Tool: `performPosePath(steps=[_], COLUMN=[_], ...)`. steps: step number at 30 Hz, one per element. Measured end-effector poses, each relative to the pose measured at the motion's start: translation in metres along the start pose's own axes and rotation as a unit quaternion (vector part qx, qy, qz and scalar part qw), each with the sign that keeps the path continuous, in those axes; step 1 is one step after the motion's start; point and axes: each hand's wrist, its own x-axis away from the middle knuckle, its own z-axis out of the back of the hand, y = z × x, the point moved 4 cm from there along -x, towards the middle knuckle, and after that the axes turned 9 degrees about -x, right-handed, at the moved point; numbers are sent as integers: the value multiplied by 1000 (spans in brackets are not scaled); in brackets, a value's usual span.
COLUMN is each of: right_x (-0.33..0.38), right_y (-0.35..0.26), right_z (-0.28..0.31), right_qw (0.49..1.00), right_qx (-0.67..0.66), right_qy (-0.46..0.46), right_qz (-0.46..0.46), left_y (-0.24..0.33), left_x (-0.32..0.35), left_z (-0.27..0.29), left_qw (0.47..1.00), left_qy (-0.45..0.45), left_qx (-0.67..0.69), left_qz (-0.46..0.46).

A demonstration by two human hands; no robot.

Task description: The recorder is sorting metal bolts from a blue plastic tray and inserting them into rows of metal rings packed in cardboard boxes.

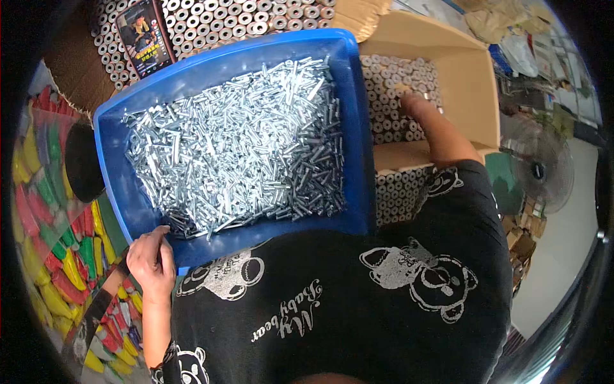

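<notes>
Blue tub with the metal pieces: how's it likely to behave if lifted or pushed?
Probably heavy: the blue tub holds a broad bed of small metal pieces. The load will likely slide when tilted, since the pieces lie loose at mixed angles. The walls look like plastic, so they may flex somewhat under that load.

has a tub [358, 160] before the torso [345, 275], pins [236, 144] heaped in it, left hand [152, 259] at its near left corner; has a phone [145, 38] behind, among rings [217, 19]; has a box [472, 96] to the right, more rings and the right hand [416, 105] in it; has a fan [538, 169] further right.
</notes>
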Motion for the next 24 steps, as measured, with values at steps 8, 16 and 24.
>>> performPosePath(steps=[8,16,24], right_x=[-24,-10,-55], right_y=[3,8,7], right_z=[-81,-84,-27], right_qw=[980,974,975], right_qx=[152,186,134], right_qy=[-121,-70,-173], right_qz=[52,111,48], left_y=[2,6,8], left_x=[-9,-2,6], left_z=[5,6,9], left_qw=[1000,1000,998], left_qy=[-11,27,50], left_qx=[-6,-6,6], left_qz=[-4,6,24])
